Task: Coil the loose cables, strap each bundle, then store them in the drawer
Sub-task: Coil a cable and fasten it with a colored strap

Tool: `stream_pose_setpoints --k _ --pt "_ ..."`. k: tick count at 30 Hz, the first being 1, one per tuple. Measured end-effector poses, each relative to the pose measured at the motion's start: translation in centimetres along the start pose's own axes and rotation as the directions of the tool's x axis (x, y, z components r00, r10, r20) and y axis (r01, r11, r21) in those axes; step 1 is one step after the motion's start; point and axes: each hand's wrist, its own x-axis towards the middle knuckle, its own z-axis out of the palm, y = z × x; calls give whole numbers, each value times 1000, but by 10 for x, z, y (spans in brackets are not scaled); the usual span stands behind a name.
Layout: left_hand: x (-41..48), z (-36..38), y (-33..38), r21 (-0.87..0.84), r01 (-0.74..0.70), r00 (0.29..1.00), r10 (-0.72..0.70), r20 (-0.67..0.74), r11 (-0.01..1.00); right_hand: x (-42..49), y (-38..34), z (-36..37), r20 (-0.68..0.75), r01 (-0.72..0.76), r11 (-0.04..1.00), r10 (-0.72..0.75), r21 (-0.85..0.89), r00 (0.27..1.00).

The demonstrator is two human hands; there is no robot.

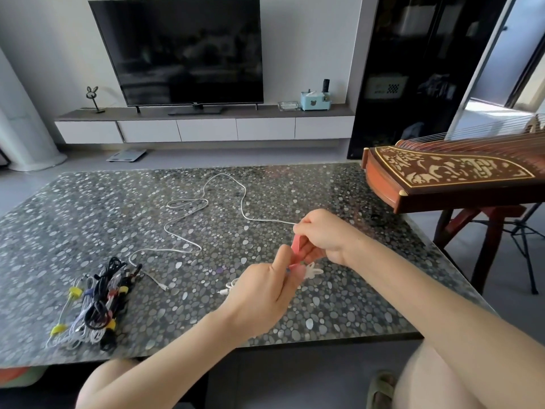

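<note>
Near the right edge of the table (88,216), the right hand (324,237) pinches the top of a pink strap (296,249) with curled fingers. The left hand (262,293) pinches its lower end against a small white coil (312,271). The strap should be drawn snug round the coil's middle before closing (slack lets loops slip). A loose white cable (206,202) snakes toward the far edge, and strapped bundles (94,305) lie by the near left corner. The cabinet drawers (206,129) are shut, their contents unseen.

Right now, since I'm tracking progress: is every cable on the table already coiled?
No, one white cable snakes uncoiled across the table, beyond the strapped bundles.
</note>
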Motion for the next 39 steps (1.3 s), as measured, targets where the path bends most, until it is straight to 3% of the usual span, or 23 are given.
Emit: stream_pose_setpoints --k 4,9,16,20,23,26,29,34,39 --pt "2 -4 -2 59 -51 999 50 6 997 3 -2 1 -3 -95 995 95 29 995" --pt "3 -5 -8 -71 -6 999 4 -41 997 13 2 0 -27 -158 984 160 76 987" --pt "12 -4 -10 159 13 980 19 -197 987 37 23 -4 -140 -223 968 238 117 961" --pt "21 7 -18 88 72 969 -49 -241 994 40 52 13 3 -360 890 374 281 927" --pt "20 16 -23 -123 212 954 -232 -189 970 33 80 30 119 -449 745 454 494 883" --pt "14 17 -26 -438 334 918 -393 -48 835 30 101 42 205 -484 577 481 657 852" --pt "7 18 -29 -685 409 869 -485 93 603 27 110 47 265 -493 461 474 738 840" --pt "7 22 -28 -794 414 854 -493 169 445 26 111 45 283 -478 402 454 781 845" --pt "17 25 -28 -905 417 788 -531 312 86 24 112 51 199 -413 451 449 791 871"
